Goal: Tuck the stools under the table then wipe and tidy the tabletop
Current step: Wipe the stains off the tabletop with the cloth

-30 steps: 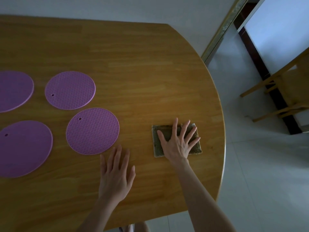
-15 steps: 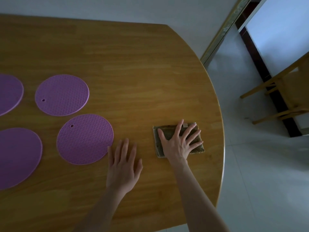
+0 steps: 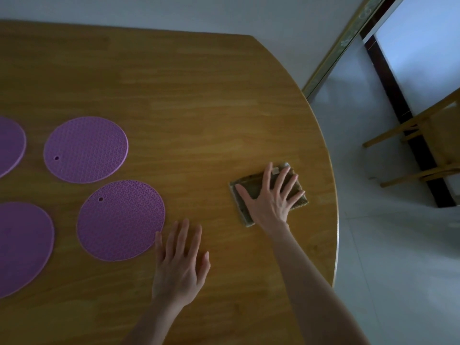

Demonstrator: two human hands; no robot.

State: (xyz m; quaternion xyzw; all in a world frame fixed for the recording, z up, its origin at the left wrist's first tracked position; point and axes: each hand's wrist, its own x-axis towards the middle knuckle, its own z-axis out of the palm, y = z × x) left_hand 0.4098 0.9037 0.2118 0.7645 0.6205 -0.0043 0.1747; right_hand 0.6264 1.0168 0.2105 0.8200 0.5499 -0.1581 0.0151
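A folded brownish cloth [image 3: 242, 207] lies on the wooden table [image 3: 199, 100] near its curved right edge. My right hand [image 3: 270, 199] presses flat on the cloth with fingers spread and straight. My left hand [image 3: 180, 263] rests flat on the bare wood beside the nearest purple round mat [image 3: 120, 220], fingers straight. Another purple mat [image 3: 86, 149] lies behind it, and two more mats [image 3: 22, 245] are cut off at the left edge of the view.
A wooden chair or stool [image 3: 428, 145] stands on the pale tiled floor [image 3: 385, 245] to the right, apart from the table. A dark door frame [image 3: 398, 103] runs behind it. A light wall borders the table's far side.
My right hand has slid the cloth away from me and toward the table's right edge, turning it slightly. My left hand has stayed flat near the nearest mat.
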